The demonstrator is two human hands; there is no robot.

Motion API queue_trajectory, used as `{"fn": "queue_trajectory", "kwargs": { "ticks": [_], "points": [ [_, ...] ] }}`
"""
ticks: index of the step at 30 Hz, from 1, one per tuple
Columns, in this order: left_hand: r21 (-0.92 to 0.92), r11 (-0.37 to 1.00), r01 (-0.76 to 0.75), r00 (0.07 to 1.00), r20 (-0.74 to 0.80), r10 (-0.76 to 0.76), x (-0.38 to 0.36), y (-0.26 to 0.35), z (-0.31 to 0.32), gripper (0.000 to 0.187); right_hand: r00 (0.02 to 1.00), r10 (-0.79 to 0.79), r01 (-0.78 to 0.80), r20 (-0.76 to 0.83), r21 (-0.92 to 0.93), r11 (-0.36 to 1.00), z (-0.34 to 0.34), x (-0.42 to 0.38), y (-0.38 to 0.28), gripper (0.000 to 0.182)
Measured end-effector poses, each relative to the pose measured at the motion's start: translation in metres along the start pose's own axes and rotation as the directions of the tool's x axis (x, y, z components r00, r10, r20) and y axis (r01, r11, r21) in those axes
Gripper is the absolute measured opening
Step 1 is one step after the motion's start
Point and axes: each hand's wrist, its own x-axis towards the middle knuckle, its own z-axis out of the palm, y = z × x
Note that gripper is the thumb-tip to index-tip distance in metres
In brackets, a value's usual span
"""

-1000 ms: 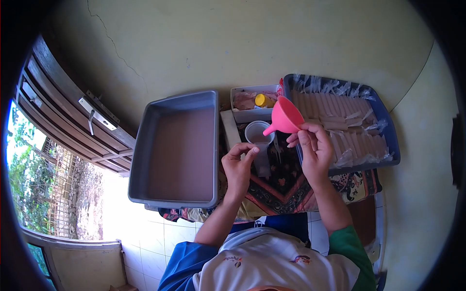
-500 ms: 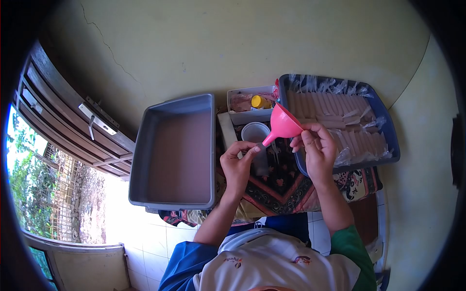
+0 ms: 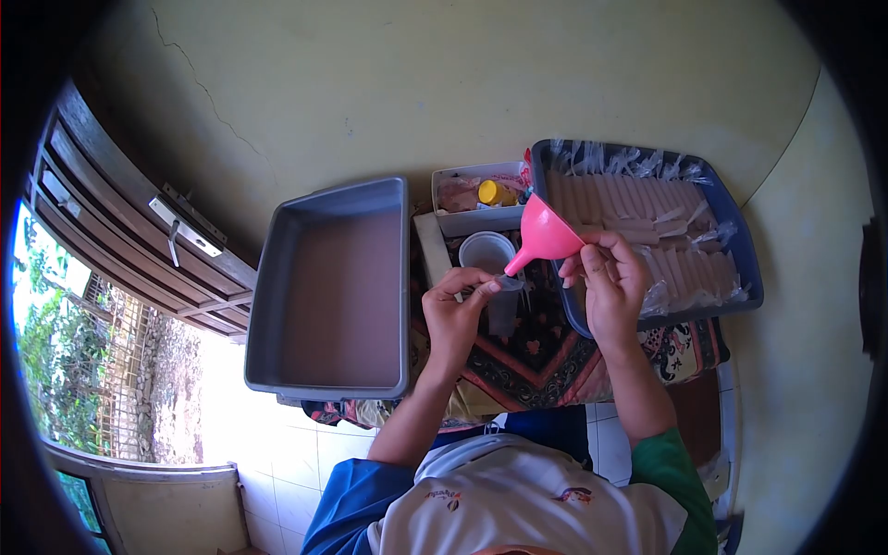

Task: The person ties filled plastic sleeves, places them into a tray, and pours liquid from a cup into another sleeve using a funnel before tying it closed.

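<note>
My right hand [image 3: 612, 287] grips the rim of a pink funnel [image 3: 546, 233], whose spout points down and left. At the spout's tip, my left hand [image 3: 455, 310] pinches the mouth of a clear plastic bag [image 3: 504, 310] that hangs down below the fingers. Just behind the bag stands a translucent cup [image 3: 485, 248]. A grey basin [image 3: 403, 277] of brownish liquid lies to the left. On the right, a blue-grey tray [image 3: 751, 268] holds rows of filled, tied plastic tubes [image 3: 638, 199].
A white box [image 3: 476, 220] with a yellow-lidded container [image 3: 497, 193] sits at the back of the table. Patterned cloth [image 3: 536, 370] covers the table. The wall rises behind, and a wooden door [image 3: 157, 231] is at the left.
The funnel has shifted slightly right and up, and its spout tip is now more exposed. The bag's mouth shows more clearly beside my left fingers, which have moved a little.
</note>
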Motion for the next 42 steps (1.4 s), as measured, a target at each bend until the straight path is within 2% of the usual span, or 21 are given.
{"fn": "queue_trajectory", "kwargs": {
  "ticks": [4,13,23,26,29,31,35,37,41,42],
  "points": [
    [0.047,0.997,-0.055,0.998,0.013,0.054,0.001,-0.004,-0.001,0.007,1.000,0.003,-0.003,0.023,0.011,1.000,-0.003,-0.001,0.000,0.017],
    [0.066,0.997,-0.044,0.999,0.010,0.043,0.002,-0.004,0.000,0.008,0.996,0.082,-0.082,0.028,0.010,0.997,-0.006,-0.001,0.000,0.017],
    [0.101,0.989,-0.109,0.994,0.037,0.106,0.002,-0.007,-0.001,0.008,0.999,0.043,-0.042,0.011,-0.030,0.999,-0.010,0.000,0.002,0.016],
    [0.025,0.997,-0.072,0.997,0.042,0.071,0.001,-0.007,0.001,0.009,0.996,0.004,0.004,0.092,-0.086,0.996,-0.008,-0.006,0.001,0.013],
    [-0.027,1.000,-0.015,0.999,0.050,0.016,-0.001,-0.003,0.004,0.009,0.973,-0.137,0.163,0.186,-0.135,0.977,0.000,-0.010,-0.001,0.009],
    [-0.232,0.962,0.140,0.990,0.047,-0.133,-0.003,0.000,0.006,0.009,0.964,-0.149,0.191,0.221,-0.186,0.964,0.001,-0.009,-0.003,0.008],
    [-0.315,0.937,0.148,0.989,0.076,-0.130,-0.003,-0.001,0.005,0.012,0.929,-0.192,0.286,0.318,-0.280,0.916,0.001,-0.009,0.004,0.007],
    [-0.399,0.901,0.172,0.985,0.095,-0.146,-0.003,-0.002,0.005,0.014,0.928,-0.202,0.300,0.314,-0.304,0.904,0.005,-0.009,0.005,0.008],
    [-0.398,0.902,0.167,0.985,0.100,-0.139,-0.005,0.007,0.006,0.021,0.913,-0.242,0.366,0.330,-0.395,0.843,0.011,-0.010,0.005,0.010],
    [-0.294,0.947,0.132,0.989,0.102,-0.106,-0.006,0.008,0.004,0.023,0.912,-0.242,0.366,0.331,-0.394,0.843,0.012,-0.009,0.005,0.010]
  ]
}}
